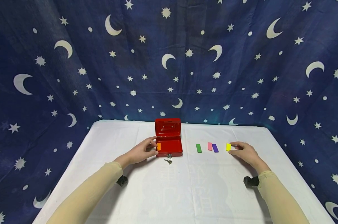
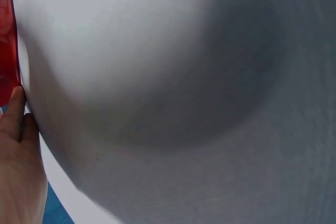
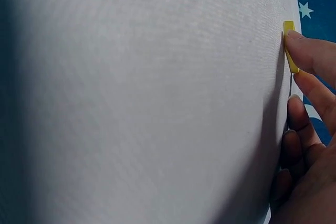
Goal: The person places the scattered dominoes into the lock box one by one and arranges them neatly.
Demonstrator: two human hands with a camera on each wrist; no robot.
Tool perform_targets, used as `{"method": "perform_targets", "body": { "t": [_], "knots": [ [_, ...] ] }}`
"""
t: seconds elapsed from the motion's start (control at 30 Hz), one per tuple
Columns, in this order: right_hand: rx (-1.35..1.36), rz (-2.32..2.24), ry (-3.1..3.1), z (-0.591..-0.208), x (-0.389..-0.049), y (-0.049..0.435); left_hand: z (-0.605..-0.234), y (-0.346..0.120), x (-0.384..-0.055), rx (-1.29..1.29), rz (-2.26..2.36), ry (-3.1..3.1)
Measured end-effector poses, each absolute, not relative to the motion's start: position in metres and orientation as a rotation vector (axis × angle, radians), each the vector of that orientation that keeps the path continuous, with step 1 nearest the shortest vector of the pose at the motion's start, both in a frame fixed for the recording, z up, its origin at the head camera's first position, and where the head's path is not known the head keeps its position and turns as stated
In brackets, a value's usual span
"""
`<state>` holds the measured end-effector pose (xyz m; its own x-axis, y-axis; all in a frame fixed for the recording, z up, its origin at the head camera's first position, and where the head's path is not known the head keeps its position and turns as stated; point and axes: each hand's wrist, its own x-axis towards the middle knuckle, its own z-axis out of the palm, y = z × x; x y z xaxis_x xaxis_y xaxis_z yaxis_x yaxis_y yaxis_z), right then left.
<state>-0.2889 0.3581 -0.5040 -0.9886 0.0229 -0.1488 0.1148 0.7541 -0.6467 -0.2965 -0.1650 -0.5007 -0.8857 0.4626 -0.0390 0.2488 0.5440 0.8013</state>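
A small red metal cash box (image 1: 169, 146) stands with its lid (image 1: 167, 127) raised. Inside, along its left wall, lies an orange block (image 1: 158, 146). My left hand (image 1: 139, 151) holds the box by its left side, thumb near the front corner and fingers near the back one; in the left wrist view a fingertip (image 2: 17, 94) meets the red edge. My right hand (image 1: 246, 153) pinches a yellow block (image 1: 228, 147) between thumb and finger. The right wrist view shows that yellow block (image 3: 290, 51) tilted at the fingertips.
Green (image 1: 199, 148), pink (image 1: 209, 146) and purple blocks (image 1: 215, 148) lie between the box and my right hand. A lock with keys (image 1: 169, 159) hangs at the box front. Behind the white-covered table (image 1: 169, 193) hangs a starry blue cloth (image 1: 197, 62).
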Motion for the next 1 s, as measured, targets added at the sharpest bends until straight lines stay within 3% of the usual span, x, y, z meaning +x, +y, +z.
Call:
{"method": "perform_targets", "body": {
  "t": [1.0],
  "knots": [
    [0.067, -1.059, 2.854, -0.5062, -0.2883, 0.3589, -0.4987, -0.164, -0.2954, 0.587, 1.25, 2.542]
  ]
}}
